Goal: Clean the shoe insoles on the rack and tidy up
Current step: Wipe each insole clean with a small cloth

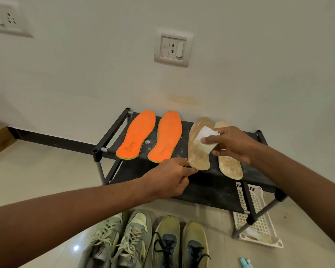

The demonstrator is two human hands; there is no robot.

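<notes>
1. The worn tan foam insole (198,147) is lying third from the left on the black fabric shoe rack (207,188), its long axis running from heel toward the wall.
2. The left hand (169,176) is pinching its heel, nearer.
3. The right hand (233,145) is gripping a white folded wipe (204,141) over its middle.
</notes>
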